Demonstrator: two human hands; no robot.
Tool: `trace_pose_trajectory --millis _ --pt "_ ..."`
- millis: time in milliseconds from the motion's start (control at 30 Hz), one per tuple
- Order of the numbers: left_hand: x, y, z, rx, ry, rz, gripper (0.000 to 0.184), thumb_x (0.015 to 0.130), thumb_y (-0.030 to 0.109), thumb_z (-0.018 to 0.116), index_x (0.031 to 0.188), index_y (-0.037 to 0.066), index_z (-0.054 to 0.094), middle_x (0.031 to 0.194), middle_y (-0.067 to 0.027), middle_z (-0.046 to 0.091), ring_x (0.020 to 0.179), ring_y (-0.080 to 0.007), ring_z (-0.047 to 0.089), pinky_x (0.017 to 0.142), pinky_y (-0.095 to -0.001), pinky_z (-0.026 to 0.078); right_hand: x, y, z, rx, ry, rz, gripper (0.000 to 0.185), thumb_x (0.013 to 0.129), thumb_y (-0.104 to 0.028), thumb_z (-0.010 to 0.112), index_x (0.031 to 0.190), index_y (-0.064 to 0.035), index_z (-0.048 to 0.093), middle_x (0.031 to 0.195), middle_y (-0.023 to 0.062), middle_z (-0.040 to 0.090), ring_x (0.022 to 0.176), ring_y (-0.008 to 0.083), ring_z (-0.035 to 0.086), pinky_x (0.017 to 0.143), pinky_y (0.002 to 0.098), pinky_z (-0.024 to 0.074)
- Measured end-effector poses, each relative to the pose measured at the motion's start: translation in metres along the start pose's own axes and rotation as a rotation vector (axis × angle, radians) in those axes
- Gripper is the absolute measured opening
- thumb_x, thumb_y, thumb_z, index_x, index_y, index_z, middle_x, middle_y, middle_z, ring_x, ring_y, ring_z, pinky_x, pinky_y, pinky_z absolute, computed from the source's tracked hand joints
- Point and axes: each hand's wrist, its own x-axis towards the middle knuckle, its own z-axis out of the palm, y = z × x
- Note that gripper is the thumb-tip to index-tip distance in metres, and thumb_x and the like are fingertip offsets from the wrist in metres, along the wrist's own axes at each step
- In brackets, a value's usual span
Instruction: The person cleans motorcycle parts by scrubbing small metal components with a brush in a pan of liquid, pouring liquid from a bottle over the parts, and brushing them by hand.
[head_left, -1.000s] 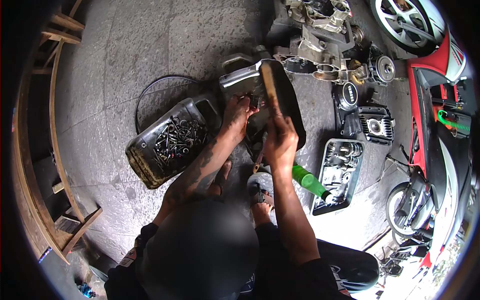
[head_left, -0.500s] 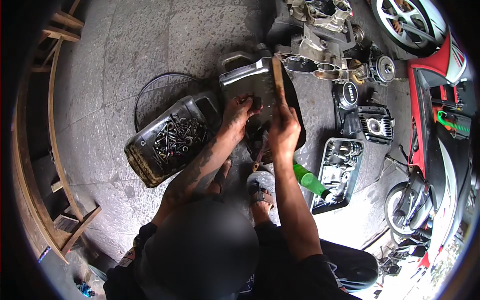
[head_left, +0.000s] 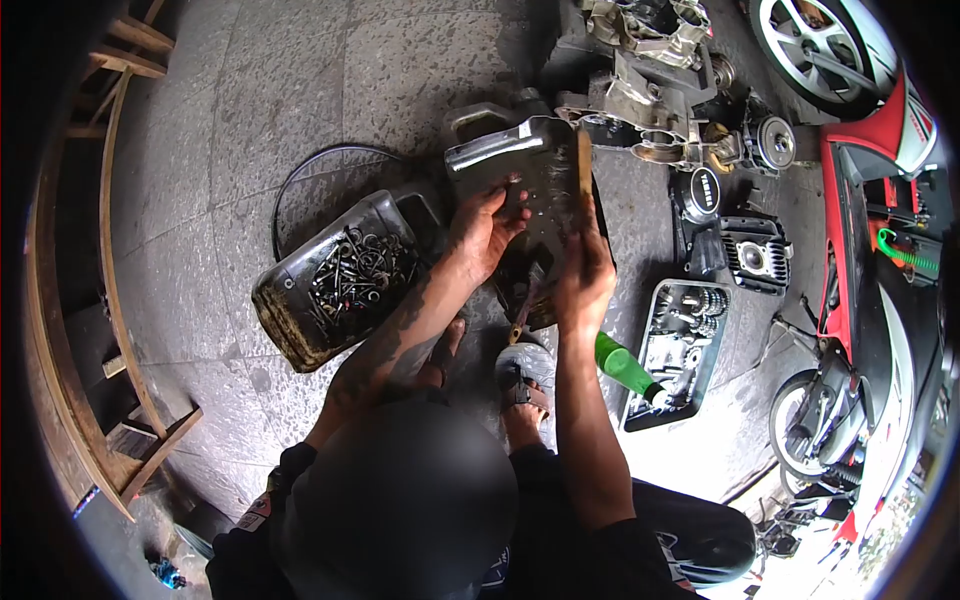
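My right hand (head_left: 587, 280) is closed around a wooden handle (head_left: 585, 165) that points away from me; the handle's working end is hidden. My left hand (head_left: 487, 235) is over a dark pan cut from a plastic jerrycan (head_left: 487, 150). Its fingers are curled near the thumb, and whatever small thing they hold is hard to make out. Wet, dark liquid shows in the pan. A paintbrush (head_left: 520, 315) leans at the pan's near edge, between my hands. Close to my right forearm lies a green bottle (head_left: 622, 362), its neck over a metal tray.
On the left, a second cut jerrycan (head_left: 285, 330) holds bolts and small parts. The metal tray (head_left: 690, 420) on the right holds gears. Engine casings (head_left: 640, 105), a round cover (head_left: 697, 195) and a finned cylinder (head_left: 757, 252) lie beyond. A motorcycle (head_left: 850, 250) and wooden frame (head_left: 125, 300) flank the floor.
My right hand and the wooden handle have shifted right and slightly nearer, the handle now more upright. My left hand has turned, and the dark piece at its fingers no longer shows clearly.
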Motion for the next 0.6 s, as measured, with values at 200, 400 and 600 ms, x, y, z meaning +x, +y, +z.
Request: trace_pose_trajectory --millis 200,400,600 --pt "0.010 -0.009 -0.010 -0.128 -0.237 -0.081 0.032 0.091 0.032 0.050 0.110 0.005 0.052 0.093 -0.0062 0.058 0.086 -0.0190 0.059 0.078 -0.0325 0.050 -0.011 -0.007 -0.010 0.042 0.016 -0.020 0.044 0.084 -0.001 0.048 0.127 -0.0093 0.049 0.098 0.0185 0.061 0.079 0.0289 0.059 0.072 0.0362 0.0473" --pt "0.010 -0.010 -0.006 -0.184 -0.107 -0.062 0.047 0.091 0.044 0.045 0.114 0.004 0.049 0.094 -0.0100 0.059 0.089 -0.0269 0.060 0.089 -0.0379 0.045 -0.022 -0.022 -0.002 0.078 -0.046 0.021 0.046 0.082 0.000 0.051 0.127 -0.0130 0.050 0.084 0.0175 0.058 0.075 0.0308 0.059 0.069 0.0369 0.0469" --pt "-0.001 -0.027 0.008 0.383 0.157 0.156 0.057 0.092 0.052 0.033 0.105 0.000 0.053 0.095 -0.0131 0.061 0.081 -0.0212 0.062 0.071 -0.0317 0.050 -0.012 -0.027 0.007 -0.145 -0.190 0.108 0.043 0.082 0.000 0.049 0.124 -0.0090 0.051 0.089 0.0198 0.061 0.078 0.0356 0.057 0.073 0.0400 0.0462"
